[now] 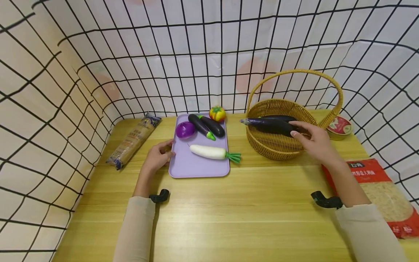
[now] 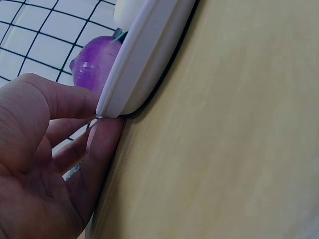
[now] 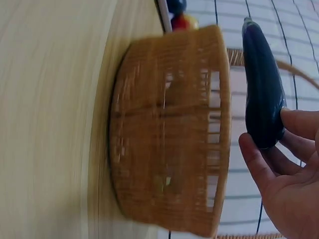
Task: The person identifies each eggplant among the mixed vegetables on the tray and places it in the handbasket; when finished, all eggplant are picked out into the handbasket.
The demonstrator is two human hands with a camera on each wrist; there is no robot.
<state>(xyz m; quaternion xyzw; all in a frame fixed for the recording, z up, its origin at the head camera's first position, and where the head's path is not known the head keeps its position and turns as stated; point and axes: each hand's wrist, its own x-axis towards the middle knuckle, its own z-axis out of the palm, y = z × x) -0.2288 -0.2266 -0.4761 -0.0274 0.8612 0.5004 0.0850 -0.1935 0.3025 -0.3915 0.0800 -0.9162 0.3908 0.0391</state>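
Note:
A long dark eggplant is pinched at its thick end by my right hand, above the wicker basket. In the right wrist view the eggplant stands clear of the basket's rim. Behind it, another dark eggplant partly shows. My left hand grips the left edge of the lilac tray, thumb and fingers at its rim in the left wrist view. On the tray lie a purple onion, two small eggplants and a white radish whose green top overhangs the right edge.
A red and yellow pumpkin sits at the tray's back right corner. To the left lies a noodle packet. A round tin and a red pasta bag are on the right. Black grid netting surrounds the table.

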